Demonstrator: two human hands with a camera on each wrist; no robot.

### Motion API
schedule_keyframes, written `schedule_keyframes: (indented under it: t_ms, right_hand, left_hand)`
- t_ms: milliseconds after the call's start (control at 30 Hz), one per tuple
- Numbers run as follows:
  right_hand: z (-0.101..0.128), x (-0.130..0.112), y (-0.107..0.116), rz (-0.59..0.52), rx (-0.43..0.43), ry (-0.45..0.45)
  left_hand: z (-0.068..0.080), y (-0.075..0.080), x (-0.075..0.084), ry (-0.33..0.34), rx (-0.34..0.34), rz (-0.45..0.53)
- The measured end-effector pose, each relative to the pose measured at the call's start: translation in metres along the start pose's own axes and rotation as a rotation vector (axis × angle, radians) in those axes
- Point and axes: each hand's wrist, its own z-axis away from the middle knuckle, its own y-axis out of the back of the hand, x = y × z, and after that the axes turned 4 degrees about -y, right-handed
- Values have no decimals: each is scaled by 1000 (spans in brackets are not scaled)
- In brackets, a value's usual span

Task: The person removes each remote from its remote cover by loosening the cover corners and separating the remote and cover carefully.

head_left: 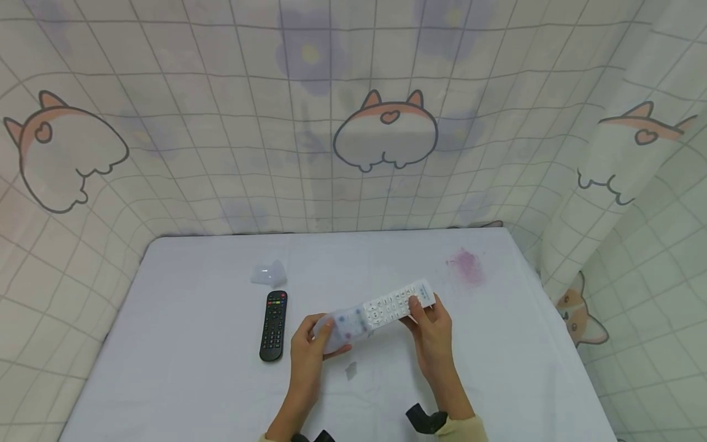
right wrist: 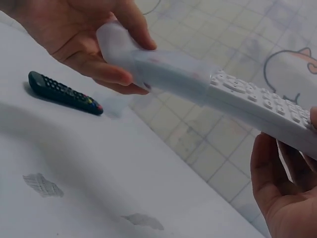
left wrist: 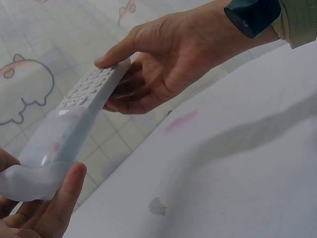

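Long white remote [head_left: 394,302] — half-sheathed in translucent sleeve [head_left: 343,325].

the white remote [head_left: 386,307] was held above the table [head_left: 193,380], between the left hand [head_left: 312,350] and right hand [head_left: 431,325]; the black remote [head_left: 274,325] lay left of them, a clear cover [head_left: 269,274] behind it.

Counted on the white table [head_left: 182,368]: two remote controls, namely one white remote [head_left: 396,302] and one black remote [head_left: 274,325]. Two translucent silicone covers: one sleeve [head_left: 343,325] partly over the white remote, one loose cover [head_left: 269,274] lying beyond the black remote. Two hands in view: left hand [head_left: 309,350], right hand [head_left: 433,328]. One pink stain [head_left: 466,264].
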Motion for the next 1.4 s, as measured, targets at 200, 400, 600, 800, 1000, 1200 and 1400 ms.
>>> schedule_keyframes:
  t_ms: [200,400,600,800,1000,1200,1400]
  right_hand:
    - [-4,1,-4,-10,12,1]
    - [-6,2,-6,-4,7,21]
    - [-8,4,-4,-9,3,40]
    - [-8,2,-4,-36,5,32]
    - [-8,0,-5,-39,5,25]
    - [-9,-1,-5,-28,9,18]
    - [-9,-2,-5,-29,14,13]
  left_hand:
    - [4,0,0,11,27,28]
    - [5,-1,1,-49,66,34]
    - [3,-1,4,-92,78,27]
    - [2,-2,5,-102,88,29]
    - [2,-2,5,-110,98,31]
    - [2,-2,5,-119,100,20]
    - [1,-2,5,-119,100,26]
